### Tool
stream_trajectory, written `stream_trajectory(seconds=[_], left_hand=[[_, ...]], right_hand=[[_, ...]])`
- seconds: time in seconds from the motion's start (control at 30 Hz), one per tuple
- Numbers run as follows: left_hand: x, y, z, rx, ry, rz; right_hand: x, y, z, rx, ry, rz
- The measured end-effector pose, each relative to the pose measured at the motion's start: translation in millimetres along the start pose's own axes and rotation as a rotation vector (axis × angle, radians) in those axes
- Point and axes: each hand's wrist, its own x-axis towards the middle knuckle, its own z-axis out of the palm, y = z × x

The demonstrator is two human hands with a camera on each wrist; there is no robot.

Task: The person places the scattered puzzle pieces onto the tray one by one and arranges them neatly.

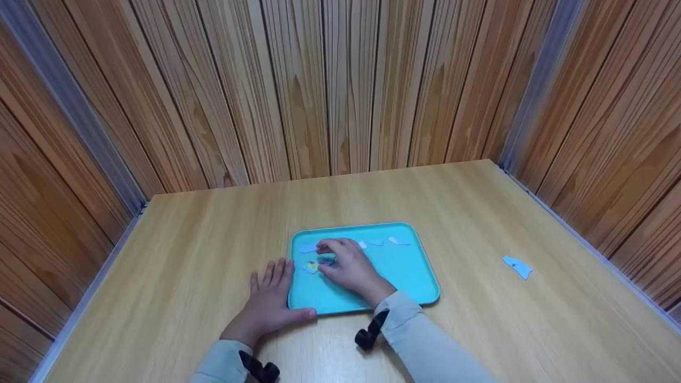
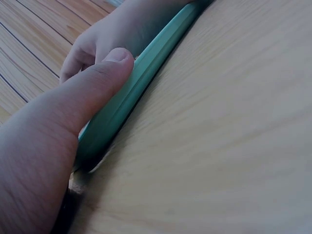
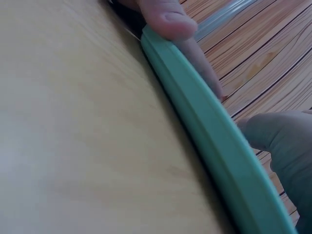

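A turquoise tray [image 1: 396, 271] lies on the table with several small paper-like pieces on it. My right hand [image 1: 351, 266] is over the tray's left half, its fingers and thumb bent and apart. A dark bluish piece [image 1: 327, 261] shows in the gap between them; whether they grip it is unclear. Beside the thumb lies a piece with a yellow-green patch [image 1: 311, 267]. My left hand [image 1: 271, 300] rests at the tray's near left corner, fingers spread along its left side. In the left wrist view, the left thumb [image 2: 109, 68] lies against the tray rim [image 2: 122, 95].
A light blue piece [image 1: 517, 267] lies alone on the table [image 1: 468, 223], well right of the tray. Along the tray's far side are a blue piece [image 1: 307, 248] and a whitish piece [image 1: 398, 241]. Wood-plank walls [image 1: 340, 90] enclose the table at the back and sides.
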Motion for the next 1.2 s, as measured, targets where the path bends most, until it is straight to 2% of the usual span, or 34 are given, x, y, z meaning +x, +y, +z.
stream_trajectory(seconds=[0.27,0.4,0.57,0.77,0.87,0.97,1.07,1.2], left_hand=[[-0.4,-0.3,-0.1,-0.016,-0.003,-0.004],[-0.2,-0.4,0.1,-0.012,-0.005,-0.003],[0.3,-1.1,1.3,0.001,0.014,0.011],[0.2,-2.6,1.8,-0.006,0.013,0.017],[0.3,-3.1,1.4,-0.005,0.009,0.006],[0.2,-3.6,0.7,-0.006,0.005,-0.002],[0.3,-3.9,0.7,-0.008,-0.006,-0.011],[1.0,-2.4,2.0,-0.013,-0.012,-0.011]], right_hand=[[-12.0,27.2,-43.8,0.051,0.069,0.033],[-26.1,47.9,-71.5,0.078,0.101,0.078],[-43.1,74.9,-104.3,0.121,0.131,0.081],[-64.6,108.7,-129.7,0.096,0.162,0.111],[-71.9,117.4,-135.0,0.094,0.160,0.125],[-71.7,116.4,-133.9,0.098,0.154,0.122],[-65.7,105.1,-126.5,0.113,0.148,0.117],[-52.2,79.8,-107.6,0.136,0.130,0.118]])
